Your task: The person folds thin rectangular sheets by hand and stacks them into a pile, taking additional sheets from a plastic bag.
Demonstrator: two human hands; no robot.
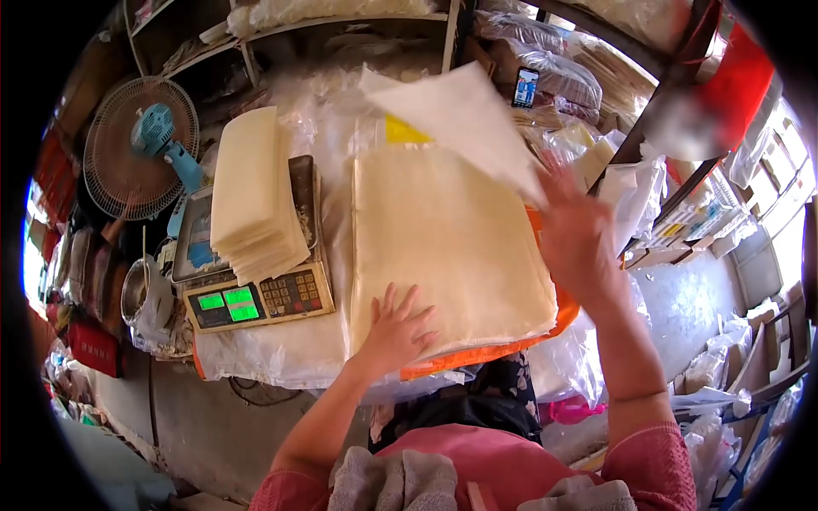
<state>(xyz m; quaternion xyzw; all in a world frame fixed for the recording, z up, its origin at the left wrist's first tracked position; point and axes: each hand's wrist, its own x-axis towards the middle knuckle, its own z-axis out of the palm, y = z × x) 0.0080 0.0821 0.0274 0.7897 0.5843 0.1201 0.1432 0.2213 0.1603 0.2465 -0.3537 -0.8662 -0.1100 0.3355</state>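
A broad stack of cream-coloured thin sheets [452, 247] lies on the table before me. My left hand [398, 328] rests flat on its near left corner, fingers spread. At the stack's right side, my right hand [575, 230], smeared by motion, grips the corner of a thin white sheet [464, 111]. That sheet is lifted and tilted over the far right part of the stack. To the left, a folded bundle of similar sheets [251, 179] sits on a digital scale [298, 289] with lit green displays. Something yellow [405, 129] shows behind the stack.
An orange cover [567, 311] shows under the stack's edge. Beyond the scale stands a blue-green fan [156, 128]. A phone [525, 88] leans among plastic-wrapped bundles [562, 72] at the back. A blurred red object [737, 85] hangs at upper right, near a dark post.
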